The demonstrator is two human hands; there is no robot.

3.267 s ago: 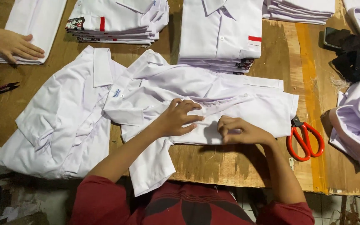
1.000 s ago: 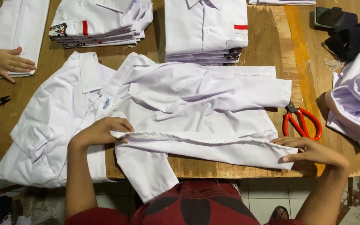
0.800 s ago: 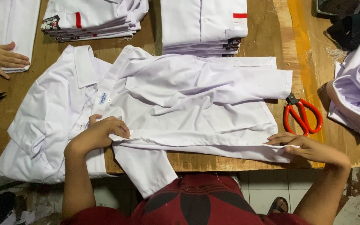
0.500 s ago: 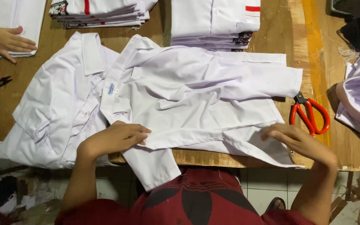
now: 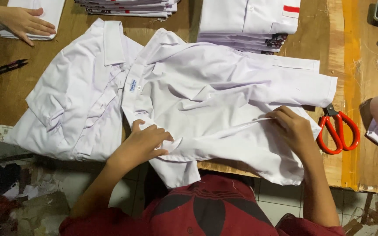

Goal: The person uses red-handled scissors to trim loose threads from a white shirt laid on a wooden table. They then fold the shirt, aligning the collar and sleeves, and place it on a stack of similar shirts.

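A fold of the white shirt is pinched in the grip of the left hand near the front edge of the wooden surface; its lower hem is clamped under the fingers of the right hand. The shirt is spread crumpled and collar-left across the surface, one sleeve stretched toward the red-handled scissors, its lower part hanging over the edge. A second white shirt is overlapped at its left.
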